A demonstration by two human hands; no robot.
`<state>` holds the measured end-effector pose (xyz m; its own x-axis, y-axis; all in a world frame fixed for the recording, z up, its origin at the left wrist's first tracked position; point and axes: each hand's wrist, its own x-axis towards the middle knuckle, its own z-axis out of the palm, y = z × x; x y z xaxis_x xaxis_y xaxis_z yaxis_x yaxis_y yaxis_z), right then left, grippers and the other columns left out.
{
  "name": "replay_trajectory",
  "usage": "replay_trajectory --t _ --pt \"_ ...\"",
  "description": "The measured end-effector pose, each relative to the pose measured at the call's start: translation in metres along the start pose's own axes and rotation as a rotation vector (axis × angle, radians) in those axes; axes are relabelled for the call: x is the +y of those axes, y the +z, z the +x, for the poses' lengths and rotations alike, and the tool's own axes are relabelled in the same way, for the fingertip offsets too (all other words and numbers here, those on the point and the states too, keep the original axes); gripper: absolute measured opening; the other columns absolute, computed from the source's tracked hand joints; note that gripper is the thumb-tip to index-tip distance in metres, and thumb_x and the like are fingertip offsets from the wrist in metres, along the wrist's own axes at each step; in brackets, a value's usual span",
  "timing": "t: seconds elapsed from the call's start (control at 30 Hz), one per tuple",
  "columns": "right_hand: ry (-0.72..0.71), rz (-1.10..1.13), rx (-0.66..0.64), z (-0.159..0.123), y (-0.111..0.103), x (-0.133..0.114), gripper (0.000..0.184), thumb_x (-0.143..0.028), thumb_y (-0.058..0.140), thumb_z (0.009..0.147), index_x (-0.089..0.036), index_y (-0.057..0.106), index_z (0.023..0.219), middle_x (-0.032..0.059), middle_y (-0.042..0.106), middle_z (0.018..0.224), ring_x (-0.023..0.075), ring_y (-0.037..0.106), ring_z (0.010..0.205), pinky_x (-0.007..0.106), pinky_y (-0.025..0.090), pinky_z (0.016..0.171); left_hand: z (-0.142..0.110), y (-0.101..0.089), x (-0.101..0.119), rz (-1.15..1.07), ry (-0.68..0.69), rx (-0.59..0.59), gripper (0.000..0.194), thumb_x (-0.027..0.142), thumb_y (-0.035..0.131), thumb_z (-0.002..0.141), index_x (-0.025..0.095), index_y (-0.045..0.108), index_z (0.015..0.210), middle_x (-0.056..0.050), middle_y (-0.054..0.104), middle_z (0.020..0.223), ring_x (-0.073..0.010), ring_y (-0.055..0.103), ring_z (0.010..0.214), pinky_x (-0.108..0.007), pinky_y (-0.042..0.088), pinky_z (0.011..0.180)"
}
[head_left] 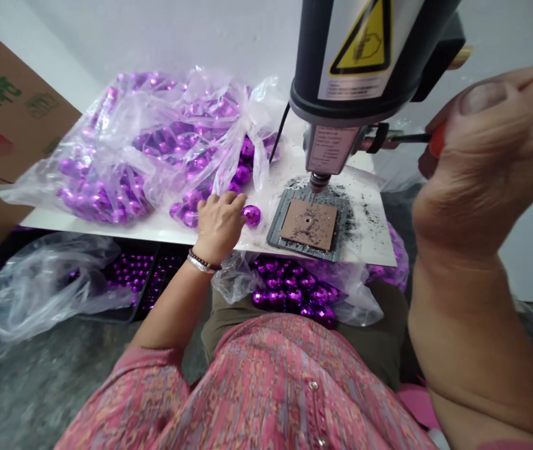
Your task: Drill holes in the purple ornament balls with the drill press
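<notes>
Left hand (218,226) — touching 1 faceted, mirrored purple ball (251,215).

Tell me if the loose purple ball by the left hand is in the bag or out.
Out: the purple ball sits on the white board, beside the left hand, outside the clear plastic bag.

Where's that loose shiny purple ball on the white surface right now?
In the head view, the shiny purple ball sits on the white work surface, just right of the person's left hand and left of the dark metal plate.
</notes>
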<state>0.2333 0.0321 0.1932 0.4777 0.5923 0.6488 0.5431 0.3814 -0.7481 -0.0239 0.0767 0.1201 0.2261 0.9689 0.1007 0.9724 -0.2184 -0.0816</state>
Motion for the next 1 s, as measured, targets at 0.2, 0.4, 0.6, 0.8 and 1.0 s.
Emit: replay_trajectory --t 0.2,0.4,0.6,0.8,1.0 --pt "0.041 0.007 -0.025 -0.001 -0.002 -0.001 0.052 -0.054 0.040 0.094 -0.006 0.060 0.091 -0.0090 0.048 0.071 -0.0154 0.044 0.070 0.013 0.030 0.075 0.040 0.016 0.010 0.043 0.134 -0.354 0.043 0.020 0.072 0.090 0.010 0.073 0.132 -0.022 0.072 0.136 -0.0357 0.073 0.121 -0.043 0.057 0.101" --pt "-0.011 -0.004 -0.027 -0.002 -0.004 0.003 0.055 -0.058 0.042 0.095 -0.006 0.062 0.093 -0.0082 0.054 0.075 -0.0151 0.044 0.071 0.010 0.031 0.074 0.036 0.032 -0.013 -0.463 0.023 -0.211 0.051 0.023 0.075 0.084 0.011 0.069 0.134 -0.017 0.077 0.123 -0.0316 0.074 0.113 -0.043 0.060 0.102" --pt "-0.016 0.060 -0.022 -0.003 -0.003 0.005 0.049 -0.056 0.045 0.098 -0.011 0.065 0.093 -0.0050 0.054 0.077 -0.0105 0.049 0.075 0.013 0.036 0.079 0.019 0.038 -0.021 -1.445 0.051 -0.315 0.071 0.040 0.077 0.082 0.024 0.060 0.149 -0.008 0.074 0.105 -0.0183 0.072 0.080 -0.035 0.061 0.076" --pt "-0.175 0.091 -0.018 0.001 -0.001 0.014 0.056 -0.059 0.046 0.103 -0.007 0.061 0.090 -0.0011 0.055 0.078 -0.0081 0.043 0.068 0.009 0.039 0.073 0.024 0.051 0.020 -1.442 0.088 -0.343 0.052 0.046 0.082 0.082 0.021 0.072 0.127 -0.007 0.077 0.105 -0.0183 0.072 0.088 -0.031 0.060 0.080" --pt "-0.177 0.079 -0.049 0.000 -0.001 0.012 0.049 -0.056 0.047 0.104 -0.010 0.058 0.090 -0.0012 0.055 0.077 -0.0054 0.049 0.072 0.009 0.042 0.075 0.031 0.055 0.033 -1.181 0.143 -0.283 0.069 0.033 0.093 0.066 0.016 0.067 0.127 -0.005 0.074 0.108 -0.0189 0.068 0.095 -0.031 0.058 0.087"
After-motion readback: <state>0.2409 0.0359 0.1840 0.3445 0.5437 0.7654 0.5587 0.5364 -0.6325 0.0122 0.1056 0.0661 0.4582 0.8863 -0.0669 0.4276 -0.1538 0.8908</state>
